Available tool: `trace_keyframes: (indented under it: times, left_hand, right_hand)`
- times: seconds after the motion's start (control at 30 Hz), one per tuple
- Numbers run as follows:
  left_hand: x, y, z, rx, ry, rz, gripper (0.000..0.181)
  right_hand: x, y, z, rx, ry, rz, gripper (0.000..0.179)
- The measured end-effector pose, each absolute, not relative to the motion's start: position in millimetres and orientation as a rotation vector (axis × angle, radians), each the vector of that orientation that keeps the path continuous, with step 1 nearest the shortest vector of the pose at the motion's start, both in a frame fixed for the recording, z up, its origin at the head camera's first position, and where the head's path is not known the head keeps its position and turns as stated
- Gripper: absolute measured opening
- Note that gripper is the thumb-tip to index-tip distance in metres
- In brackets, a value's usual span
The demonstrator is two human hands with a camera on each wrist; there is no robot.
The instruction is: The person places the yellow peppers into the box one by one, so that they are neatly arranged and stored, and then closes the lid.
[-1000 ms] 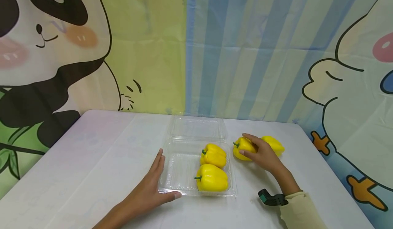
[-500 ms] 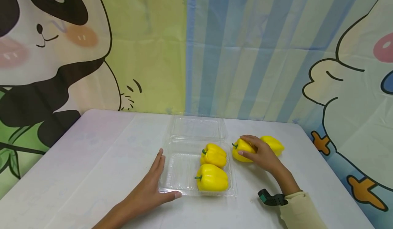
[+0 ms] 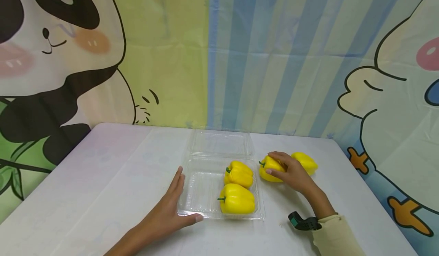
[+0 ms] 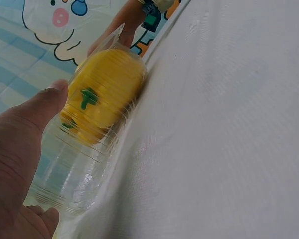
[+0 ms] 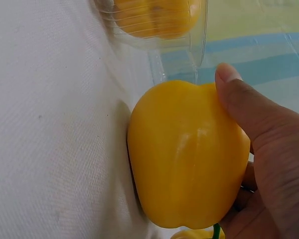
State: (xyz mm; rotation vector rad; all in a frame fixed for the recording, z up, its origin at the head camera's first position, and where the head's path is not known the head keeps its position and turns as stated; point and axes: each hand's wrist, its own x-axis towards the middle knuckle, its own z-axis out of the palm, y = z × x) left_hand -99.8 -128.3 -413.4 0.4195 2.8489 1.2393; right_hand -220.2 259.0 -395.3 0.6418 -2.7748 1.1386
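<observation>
A clear plastic clamshell box (image 3: 200, 191) lies on the table with its lid (image 3: 221, 142) laid back. Two yellow bell peppers fill its right side, one behind (image 3: 239, 174) and one in front (image 3: 238, 199). My left hand (image 3: 166, 210) is spread at the box's left front corner, thumb along the front rim and straight fingers along the left side. To the right of the box, my right hand (image 3: 292, 173) grips another yellow bell pepper (image 3: 268, 171) from above, thumb on its near side. In the right wrist view this pepper (image 5: 187, 154) appears close against the white tablecloth.
One more yellow bell pepper (image 3: 306, 163) lies behind the right hand. A black wrist device (image 3: 304, 221) sits on the right wrist by a pale sleeve (image 3: 337, 235). Behind the white table (image 3: 113, 172) hangs a printed cartoon curtain (image 3: 164, 54).
The right hand and its bell pepper have shifted slightly left and toward me, nearer the box. The left hand and the box have stayed in place.
</observation>
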Motion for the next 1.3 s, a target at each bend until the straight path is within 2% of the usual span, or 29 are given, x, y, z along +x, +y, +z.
trace_keyframes:
  times: [0.63, 1.0, 1.3]
  left_hand:
    - [-99.8, -128.1, -414.4, 0.426, 2.842, 1.242, 0.128]
    - [-99.5, -127.6, -413.8, 0.437, 2.849, 1.229, 0.128]
    - [-100.0, -128.1, -415.1, 0.438, 2.865, 1.235, 0.128]
  right_hand:
    - [-219.2, 257.8, -394.1, 0.68, -2.758, 1.123, 0.058]
    - [-214.4, 263.1, -387.4, 0.772, -2.836, 1.132, 0.065]
    - [-212.8, 260.2, -384.2, 0.749, -2.839, 1.11, 0.064]
